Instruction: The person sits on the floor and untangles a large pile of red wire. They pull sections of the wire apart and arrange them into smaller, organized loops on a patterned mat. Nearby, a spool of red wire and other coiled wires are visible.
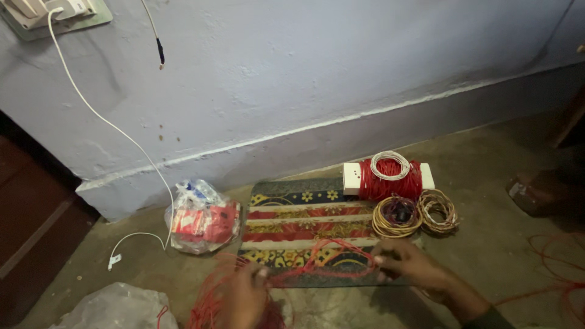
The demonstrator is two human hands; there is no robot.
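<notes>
You are kneeling at a patterned mat on the floor, stretching red wire over its near edge. Your right hand is pinching one end with closed fingers; your left hand is gripping the other, beside a loose red wire heap. Wire coils are lying beyond.

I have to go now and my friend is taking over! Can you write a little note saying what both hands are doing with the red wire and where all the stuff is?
Left hand: pinching the red wire above a loose red tangle on the floor.
Right hand: gripping the same wire, stretched in loops between both hands over the patterned mat.
Already wound: a white coil on a red bundle wrapped round a white box, plus two small coils beside the mat.
Left: the loose red wire by the left hand is unwound.
A plastic bag sits left of the mat.
</notes>
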